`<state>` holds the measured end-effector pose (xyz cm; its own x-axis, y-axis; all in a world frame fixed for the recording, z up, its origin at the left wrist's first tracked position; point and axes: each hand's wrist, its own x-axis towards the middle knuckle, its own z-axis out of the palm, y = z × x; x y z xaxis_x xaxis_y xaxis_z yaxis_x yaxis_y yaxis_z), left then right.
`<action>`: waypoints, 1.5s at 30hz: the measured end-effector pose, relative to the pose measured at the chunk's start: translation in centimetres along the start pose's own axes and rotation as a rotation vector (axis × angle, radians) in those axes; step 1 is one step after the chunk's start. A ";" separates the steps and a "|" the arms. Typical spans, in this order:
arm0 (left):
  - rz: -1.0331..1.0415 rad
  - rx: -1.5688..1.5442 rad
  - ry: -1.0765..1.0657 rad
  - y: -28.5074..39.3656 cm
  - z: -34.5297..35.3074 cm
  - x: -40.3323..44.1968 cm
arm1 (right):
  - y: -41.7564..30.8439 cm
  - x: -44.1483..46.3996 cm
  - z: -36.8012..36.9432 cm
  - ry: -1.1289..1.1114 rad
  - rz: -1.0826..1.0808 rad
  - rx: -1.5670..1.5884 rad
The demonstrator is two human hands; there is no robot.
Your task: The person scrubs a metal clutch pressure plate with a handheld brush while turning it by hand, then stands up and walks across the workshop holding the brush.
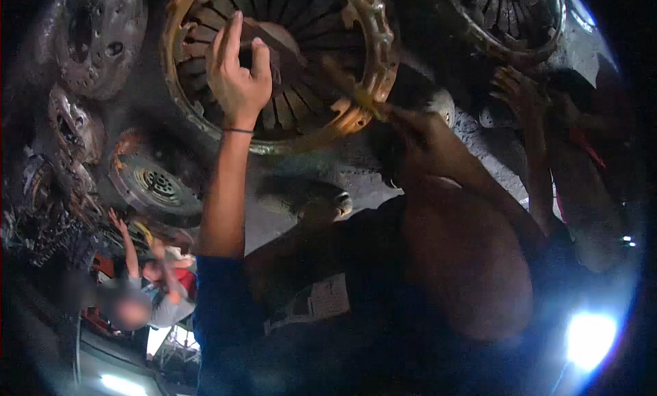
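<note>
A large round clutch pressure plate (383,50) with radial spring fingers and a rusty rim lies in front of me. My left hand (239,78), with a dark band at the wrist, is over the plate's left part. Its fingers are raised and apart, and I see nothing held in them. At the plate's lower right rim, my right hand (414,126) is closed around a slim tool (363,95) with a yellowish part. The tool points across the plate towards its middle; motion blur hides its kind.
Another clutch plate (506,27) lies at upper right, with another person's hand (517,88) beside it. Metal discs (102,40) and a round plate (154,180) lie at left. Further off is a person in grey (171,307). A bent knee (465,259) fills the lower middle.
</note>
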<state>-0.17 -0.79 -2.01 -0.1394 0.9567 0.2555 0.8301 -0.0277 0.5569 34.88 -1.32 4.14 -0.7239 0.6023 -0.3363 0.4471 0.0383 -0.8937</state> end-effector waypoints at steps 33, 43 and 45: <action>-0.167 -0.030 0.108 2.2 -0.9 0.2 | -4.9 10.1 -0.6 -0.038 -0.013 -0.710; -0.157 -0.058 0.173 2.3 -0.8 0.3 | -6.4 8.1 -0.2 -0.101 0.059 -0.690; -0.158 -0.048 0.143 2.5 -0.8 -0.2 | -7.4 7.0 -1.1 -0.115 0.118 -0.629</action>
<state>1.49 -1.29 -0.02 -0.3439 0.8996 0.2693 0.7657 0.1026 0.6350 27.04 3.46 8.73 -0.6871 0.5432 -0.4825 0.7242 0.4580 -0.5156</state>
